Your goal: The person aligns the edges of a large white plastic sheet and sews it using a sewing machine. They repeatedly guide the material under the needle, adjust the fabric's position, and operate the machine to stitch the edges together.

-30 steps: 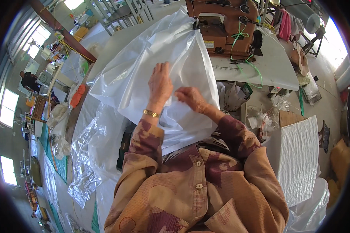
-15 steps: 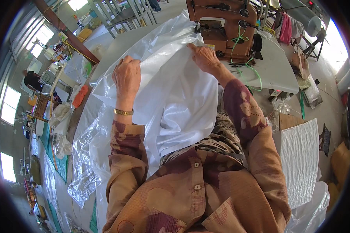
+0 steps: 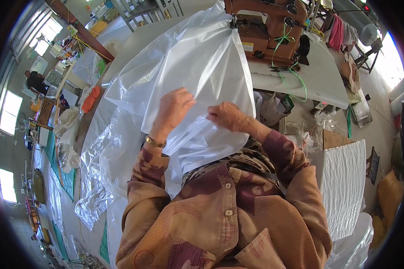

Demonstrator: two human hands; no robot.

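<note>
A large glossy white plastic sheet point(image 3: 202, 67) drapes from the sewing machine point(image 3: 267, 31) down over my lap. Its far end lies under the machine's needle area, with creases fanning out from there toward me. Over the middle of the sheet, my left hand point(image 3: 174, 110) is closed with fingers curled, slightly blurred; what is between its fingertips is hidden. Close by on its right, my right hand point(image 3: 231, 117) is closed, its thumb and fingers pinched at a raised fold of the sheet. A narrow gap separates the two hands.
Green string point(image 3: 283, 42) hangs from the brown machine, and small snips point(image 3: 283, 69) lie on the grey tabletop point(image 3: 321, 83). Clear crinkled plastic point(image 3: 94, 179) spreads at left. A quilted white panel point(image 3: 341, 188) stands at right. Farther left, a person point(image 3: 37, 81) is in the background.
Both hands have come down toward my body and closer together; the right has left the sheet beside the machine. The sheet now hangs straighter from the needle area, its right edge stretched out.
</note>
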